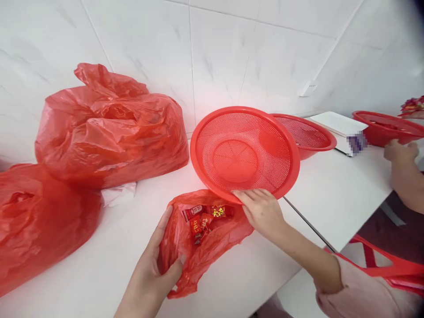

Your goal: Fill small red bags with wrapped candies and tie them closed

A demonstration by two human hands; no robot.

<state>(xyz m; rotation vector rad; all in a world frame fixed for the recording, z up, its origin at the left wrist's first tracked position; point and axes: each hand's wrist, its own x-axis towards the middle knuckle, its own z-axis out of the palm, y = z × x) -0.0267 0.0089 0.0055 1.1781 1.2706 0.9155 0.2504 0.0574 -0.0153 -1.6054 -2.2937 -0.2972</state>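
My left hand (150,269) grips the edge of a small red plastic bag (205,247) and holds its mouth apart. Inside the bag lie several wrapped candies (203,218) in red wrappers. My right hand (261,212) holds the near rim of a red mesh basket (245,152), which is tilted up on edge over the bag's mouth. The basket's inside faces me and looks bare.
Two large stuffed red bags (109,128) (39,221) sit on the white table (331,194) at the left. A second red basket (306,132), a white box (341,126) and a third basket (387,126) lie to the right, by another person's hand (399,152). A red stool (387,265) stands below.
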